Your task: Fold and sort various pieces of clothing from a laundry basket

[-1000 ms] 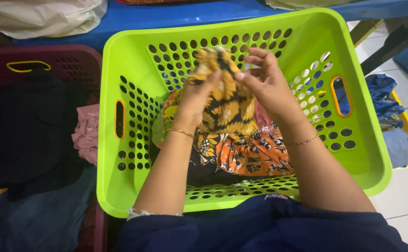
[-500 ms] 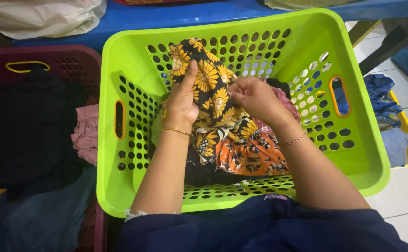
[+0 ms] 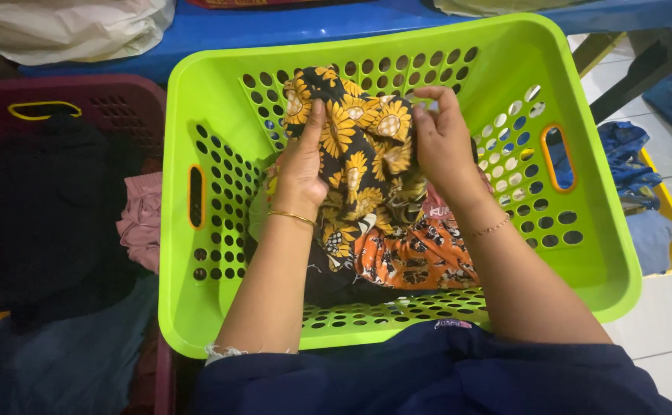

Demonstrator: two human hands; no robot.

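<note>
Above the lime-green perforated plastic basket, the left hand and the right hand, wrists bent and fingers pointing away, each pinch closed on the black soft cloth with yellow sunflowers, which seems light, limp and best held by its upper edge.

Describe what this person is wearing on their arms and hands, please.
Both forearms are bare. The left hand has a thin gold bangle at the wrist; the right hand has a fine chain bracelet. No rings show on the fingers. A dark navy garment covers the body below.
</note>
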